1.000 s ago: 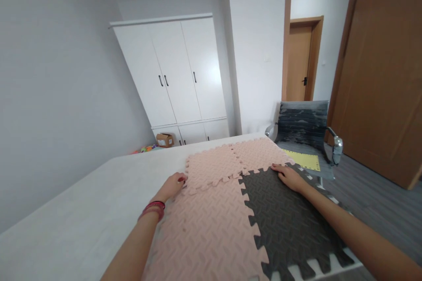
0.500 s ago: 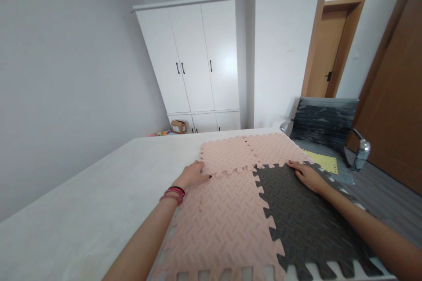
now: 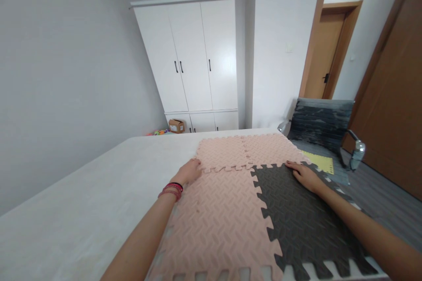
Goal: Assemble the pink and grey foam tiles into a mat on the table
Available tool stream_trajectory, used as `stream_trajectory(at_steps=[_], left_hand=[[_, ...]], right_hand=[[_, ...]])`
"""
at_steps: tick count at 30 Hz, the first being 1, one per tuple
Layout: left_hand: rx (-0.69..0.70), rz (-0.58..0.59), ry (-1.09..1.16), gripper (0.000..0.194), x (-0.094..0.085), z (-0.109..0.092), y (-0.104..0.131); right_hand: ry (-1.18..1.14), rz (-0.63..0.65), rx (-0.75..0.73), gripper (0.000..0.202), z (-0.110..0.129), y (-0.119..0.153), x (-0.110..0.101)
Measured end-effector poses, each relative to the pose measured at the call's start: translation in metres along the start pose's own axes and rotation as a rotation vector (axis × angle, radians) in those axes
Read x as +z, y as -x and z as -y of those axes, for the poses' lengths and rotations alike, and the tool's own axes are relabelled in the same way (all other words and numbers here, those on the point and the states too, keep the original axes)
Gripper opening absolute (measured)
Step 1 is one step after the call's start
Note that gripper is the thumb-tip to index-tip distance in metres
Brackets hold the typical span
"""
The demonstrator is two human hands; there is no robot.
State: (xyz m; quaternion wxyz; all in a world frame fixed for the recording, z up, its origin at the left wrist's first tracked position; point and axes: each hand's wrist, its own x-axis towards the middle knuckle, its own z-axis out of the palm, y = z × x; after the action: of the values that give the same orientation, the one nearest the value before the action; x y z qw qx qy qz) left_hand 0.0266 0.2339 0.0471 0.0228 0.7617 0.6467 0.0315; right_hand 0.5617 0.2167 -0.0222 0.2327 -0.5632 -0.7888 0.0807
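Pink foam mat tiles with toothed edges lie on a white surface: two far tiles side by side [image 3: 220, 151] [image 3: 272, 145] and one larger-looking near pink tile [image 3: 224, 219]. A dark grey foam tile [image 3: 303, 219] lies right of the near one, its teeth meeting the pink edges. My left hand [image 3: 190, 171], with red bands at the wrist, is closed at the left end of the seam between near and far pink tiles; its fingertips are partly hidden. My right hand [image 3: 305, 177] rests open on the dark tile's far part, fingertips by its seam with the far pink tile.
The white surface [image 3: 99, 184] stretches left of the mats. Beyond its right edge stands a dark chair [image 3: 321, 120] with a yellow sheet [image 3: 318, 162] on its seat. A white wardrobe [image 3: 194, 57] and a cardboard box [image 3: 176, 126] are at the back.
My left thumb has drawn in from the near pink tile toward the fingers, and the hand sits slightly further left. My right hand keeps its place on the dark tile. The view has shifted slightly.
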Motion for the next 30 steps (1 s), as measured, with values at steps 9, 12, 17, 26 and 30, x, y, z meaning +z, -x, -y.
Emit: stream_trajectory(at_steps=[9, 12, 17, 26, 30], left_hand=[[0.023, -0.055, 0.101, 0.036, 0.016, -0.012, -0.004], [0.043, -0.052, 0.102, 0.036, 0.015, -0.014, -0.001], [0.027, -0.042, 0.063, 0.038, 0.013, -0.019, 0.008], [-0.093, -0.089, -0.100, 0.042, 0.010, -0.051, 0.025], [-0.193, -0.148, -0.156, 0.048, 0.019, -0.081, 0.032]], right_hand=[[0.012, -0.002, -0.010, 0.049, -0.001, 0.000, 0.000], [0.006, 0.007, 0.002, 0.050, -0.001, 0.000, 0.000], [0.040, 0.008, -0.009, 0.050, 0.002, 0.000, -0.003], [0.161, 0.015, 0.033, 0.049, 0.025, 0.002, -0.011], [0.372, 0.080, 0.192, 0.043, 0.066, -0.010, -0.018]])
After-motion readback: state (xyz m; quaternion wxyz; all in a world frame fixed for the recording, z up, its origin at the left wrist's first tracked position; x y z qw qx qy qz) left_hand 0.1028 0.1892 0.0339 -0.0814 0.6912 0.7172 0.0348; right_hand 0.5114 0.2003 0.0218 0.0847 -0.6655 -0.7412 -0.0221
